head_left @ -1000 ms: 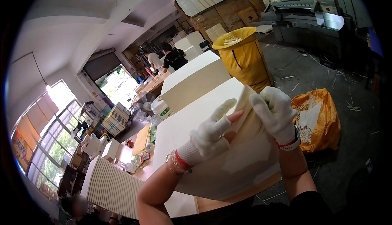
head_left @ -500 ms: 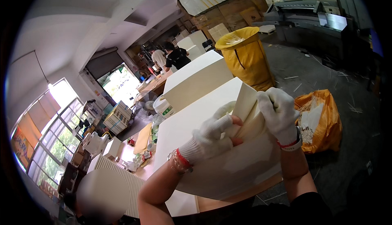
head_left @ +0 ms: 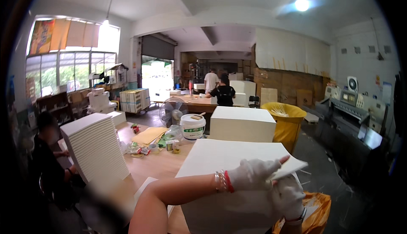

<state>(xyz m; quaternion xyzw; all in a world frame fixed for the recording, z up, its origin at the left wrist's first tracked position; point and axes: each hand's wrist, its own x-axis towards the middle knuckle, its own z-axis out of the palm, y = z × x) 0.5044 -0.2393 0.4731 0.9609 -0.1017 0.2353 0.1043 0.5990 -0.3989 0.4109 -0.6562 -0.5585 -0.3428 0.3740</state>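
A large stack of white paper sheets lies in front of me, its near right corner lifted and curled upward. My left hand, in a white knit glove with bare fingertips, reaches across the stack and is closed on the raised paper corner. Just below it, my gloved right hand is against the stack's right edge, under the curled corner. Its fingers are partly hidden by the paper and the left hand, so its grip is unclear.
Another white paper block stands behind, beside a white bucket with a brush on top. A tall ridged stack rises at left near a seated person. Yellow and orange scrap bags stand right. Two people work farther back.
My view has levelled and lifted. My hands have come closer together at the corner, the left now above the right, and the paper there curls outward.
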